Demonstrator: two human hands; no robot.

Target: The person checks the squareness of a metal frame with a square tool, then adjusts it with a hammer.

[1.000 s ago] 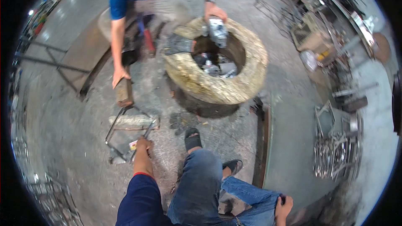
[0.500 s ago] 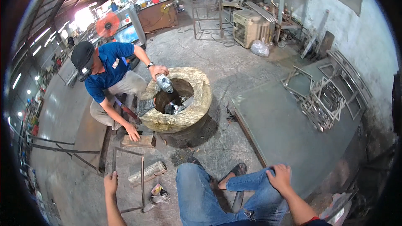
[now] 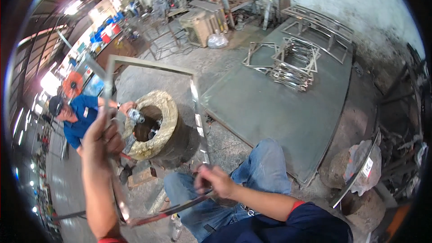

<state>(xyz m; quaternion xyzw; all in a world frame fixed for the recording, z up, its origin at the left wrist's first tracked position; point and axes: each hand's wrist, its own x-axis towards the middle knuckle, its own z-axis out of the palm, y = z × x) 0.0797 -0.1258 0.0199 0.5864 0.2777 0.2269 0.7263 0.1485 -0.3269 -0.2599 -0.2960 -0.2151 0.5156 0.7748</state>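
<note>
A rectangular metal frame (image 3: 197, 103) of thin bars is raised upright in front of me. My left hand (image 3: 102, 137) is wrapped round its left bar, fingers closed. At its lower right corner, my right hand (image 3: 215, 181) has its fingers curled against the bar, slightly blurred by motion. Shiny bare metal shows along the right bar, while the bottom bar looks darker. Through the frame's opening I see a round, thick-rimmed furnace (image 3: 170, 112). A co-worker's hand holds a silvery lump (image 3: 136, 116) over the furnace's hole.
The co-worker (image 3: 83, 119) in a blue shirt crouches left of the furnace. On the right, a low flat metal platform (image 3: 256, 103) bears stacked metal frames (image 3: 294, 65). Rough rounded vessels (image 3: 360, 207) and dark scrap bars stand at my right. A brick-like block (image 3: 140, 177) lies near the furnace.
My left hand has lifted the metal frame from near the floor to in front of me. My right hand has left my knee and come to the frame's lower corner. The view has swung right.
</note>
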